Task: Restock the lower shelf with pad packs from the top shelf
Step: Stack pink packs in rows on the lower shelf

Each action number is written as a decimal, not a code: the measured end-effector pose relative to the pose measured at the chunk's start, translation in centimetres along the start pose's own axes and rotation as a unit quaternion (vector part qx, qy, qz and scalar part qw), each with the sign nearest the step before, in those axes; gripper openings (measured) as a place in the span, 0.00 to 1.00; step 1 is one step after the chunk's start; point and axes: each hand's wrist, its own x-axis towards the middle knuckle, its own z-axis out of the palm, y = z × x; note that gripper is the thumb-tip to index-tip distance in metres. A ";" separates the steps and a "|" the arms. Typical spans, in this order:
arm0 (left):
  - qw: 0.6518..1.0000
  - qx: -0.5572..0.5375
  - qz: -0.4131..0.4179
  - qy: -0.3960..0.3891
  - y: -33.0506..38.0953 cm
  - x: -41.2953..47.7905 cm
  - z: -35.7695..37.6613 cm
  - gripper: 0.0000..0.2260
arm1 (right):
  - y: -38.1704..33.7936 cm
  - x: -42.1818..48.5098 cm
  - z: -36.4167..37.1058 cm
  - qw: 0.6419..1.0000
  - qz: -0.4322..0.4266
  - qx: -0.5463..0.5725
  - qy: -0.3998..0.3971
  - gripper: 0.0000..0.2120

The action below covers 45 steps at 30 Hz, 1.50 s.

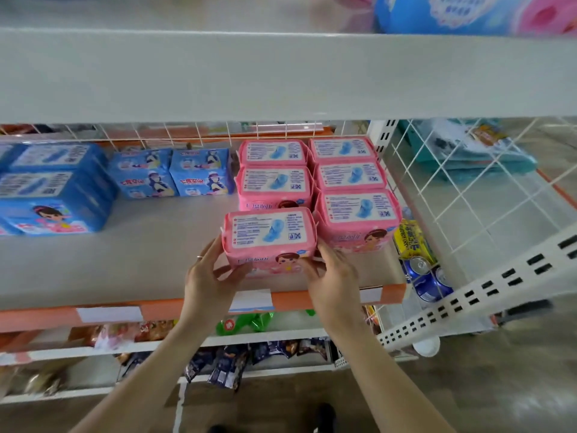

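Pink pad pack sat just below the centre of the frame, at the front of the lower shelf, held between both hands. It was a soft, rectangular pink wrapper with rounded corners. Its upper face carried a white label with lines of small print and a blue drawing of a pad, and its front face showed a cartoon figure with dark hair. Whether its base touched the shelf board could not be told.

The left hand grasped its left end, with the fingers reaching up along the side, the thumb on the front face and a thin ring on one finger. The right hand grasped the right end, fingers curled against the lower front corner.

Just behind and to the right stood five more pink packs of the same kind, in two rows running back to the wire panel. Blue packs stood at centre left. The top shelf crossed the upper frame, with a blurred blue bundle on it at upper right.
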 end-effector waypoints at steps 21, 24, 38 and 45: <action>0.978 0.208 0.013 0.027 2.2 4.4 2.7 0.30 | 0.8 4.2 -1.4 0.993 0.064 -0.074 -0.061 0.06; 0.980 0.199 -0.002 0.009 2.0 4.5 2.3 0.32 | 0.8 3.3 -3.6 0.996 0.002 -0.076 0.048 0.04; 0.963 0.248 0.087 0.056 4.5 2.9 2.8 0.41 | 5.8 6.2 -7.6 0.987 0.111 -0.091 -0.067 0.43; 0.957 0.266 0.088 0.072 4.6 3.3 3.3 0.41 | 6.5 6.9 -6.3 0.990 0.084 -0.112 -0.031 0.41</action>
